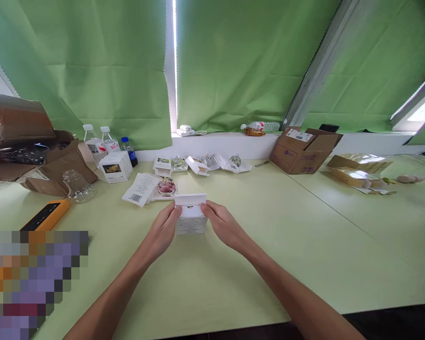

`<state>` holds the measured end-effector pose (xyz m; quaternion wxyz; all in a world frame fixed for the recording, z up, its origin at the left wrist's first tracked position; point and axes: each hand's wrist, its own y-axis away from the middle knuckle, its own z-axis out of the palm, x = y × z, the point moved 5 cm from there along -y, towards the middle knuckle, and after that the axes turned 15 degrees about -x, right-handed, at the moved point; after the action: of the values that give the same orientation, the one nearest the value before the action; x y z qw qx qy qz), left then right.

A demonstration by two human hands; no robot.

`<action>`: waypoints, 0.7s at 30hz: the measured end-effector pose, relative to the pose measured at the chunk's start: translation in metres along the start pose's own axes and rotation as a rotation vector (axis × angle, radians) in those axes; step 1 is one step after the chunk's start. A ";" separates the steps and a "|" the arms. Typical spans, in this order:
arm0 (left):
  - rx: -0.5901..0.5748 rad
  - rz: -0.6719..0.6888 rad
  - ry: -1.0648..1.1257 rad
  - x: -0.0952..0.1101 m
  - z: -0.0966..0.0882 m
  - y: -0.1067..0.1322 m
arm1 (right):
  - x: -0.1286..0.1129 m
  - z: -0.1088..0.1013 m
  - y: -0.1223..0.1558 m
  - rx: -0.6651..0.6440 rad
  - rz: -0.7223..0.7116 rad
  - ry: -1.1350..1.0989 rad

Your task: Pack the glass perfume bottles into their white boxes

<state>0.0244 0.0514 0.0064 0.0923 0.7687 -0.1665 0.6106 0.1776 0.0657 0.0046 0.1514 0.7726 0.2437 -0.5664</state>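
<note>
A small white carton (191, 224) with fine print on its front stands on the table, its top flap (190, 199) raised. My left hand (165, 226) grips the carton's upper left edge, thumb on top. On the opposite edge my right hand (224, 224) holds it the same way. A small yellowish bit shows at the opening; the rest of the inside is hidden. Just behind lies a round glass bottle with red contents (166, 187) on white card, beside a flattened white box with a barcode (141, 188).
Clear round bottles, one of them here (235, 160), lie on opened white boxes at the back. A printed white box (115, 167) and plastic bottles (109, 140) stand left, near an orange-black device (46, 215). Cardboard boxes (304, 150) sit at both sides. The lower left is pixelated.
</note>
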 end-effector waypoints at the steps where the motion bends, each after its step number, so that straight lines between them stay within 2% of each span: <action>1: 0.003 -0.003 -0.001 0.000 -0.001 0.000 | 0.000 0.000 0.000 0.001 0.003 0.008; 12: -0.026 0.011 -0.009 0.003 -0.004 0.000 | 0.003 -0.002 -0.001 0.006 0.014 0.071; 21: -0.054 0.002 -0.073 -0.004 -0.006 0.001 | 0.003 -0.003 -0.002 -0.001 0.009 0.064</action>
<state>0.0180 0.0533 0.0038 0.1062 0.7876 -0.1872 0.5773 0.1792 0.0697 0.0023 0.1467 0.7914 0.2452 -0.5405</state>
